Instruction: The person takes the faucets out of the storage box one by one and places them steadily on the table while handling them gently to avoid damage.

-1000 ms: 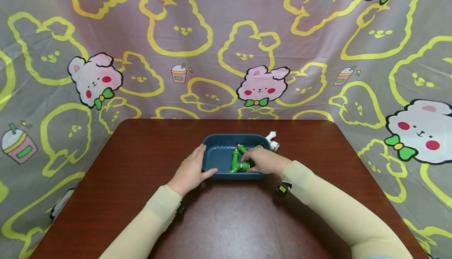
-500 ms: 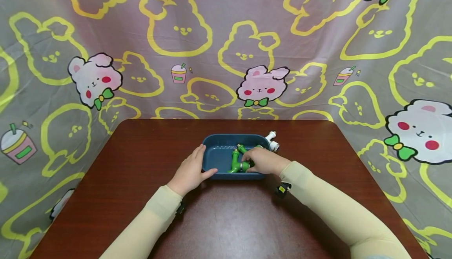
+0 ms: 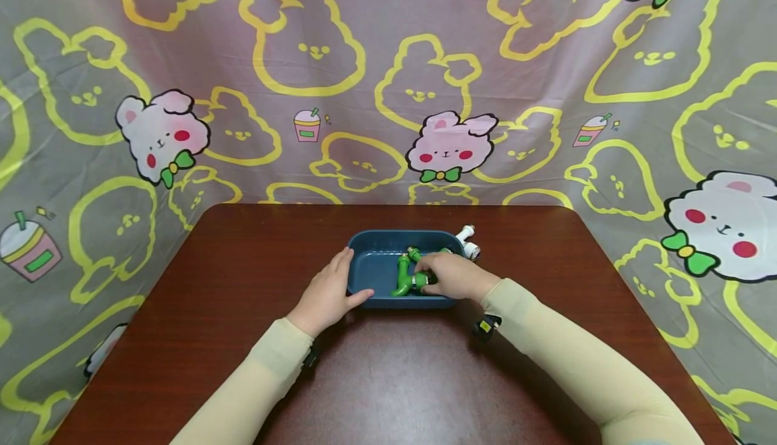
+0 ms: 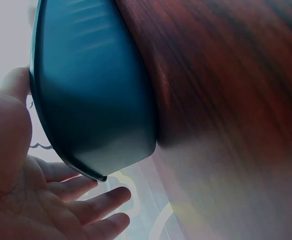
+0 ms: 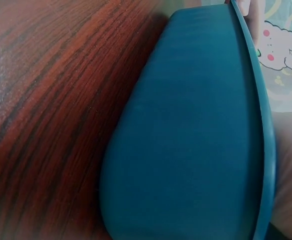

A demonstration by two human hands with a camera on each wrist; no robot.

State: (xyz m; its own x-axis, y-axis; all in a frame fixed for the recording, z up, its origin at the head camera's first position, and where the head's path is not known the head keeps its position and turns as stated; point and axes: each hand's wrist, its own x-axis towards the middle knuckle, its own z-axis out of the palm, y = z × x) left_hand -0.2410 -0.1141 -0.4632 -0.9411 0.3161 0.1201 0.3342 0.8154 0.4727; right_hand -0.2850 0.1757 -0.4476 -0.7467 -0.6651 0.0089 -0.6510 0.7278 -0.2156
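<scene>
A dark blue plastic tub (image 3: 397, 303) stands on the table with a green tap (image 3: 403, 278) in its right half. My right hand (image 3: 456, 274) reaches over the right end and grips this tap by its thick end. Another green piece (image 3: 415, 254), with a brass-coloured tip, lies just behind, partly covered by that hand. My left hand (image 3: 328, 297) rests against the tub's left end, thumb over the front rim. In the left wrist view its fingers (image 4: 103, 201) are loosely extended beside the tub's rim. From the right wrist, the tub's wall (image 5: 185, 125) hides the fingers and the tap.
White taps or fittings (image 3: 467, 246) lie on the table just beyond the tub's back right corner. The brown wooden table (image 3: 388, 377) is bounded at the back and sides by a patterned cloth (image 3: 364, 40).
The gripped green tap has shifted and turned slightly in the tub, its thick end rising a little with my right fingers. My left hand and the tub stay put.
</scene>
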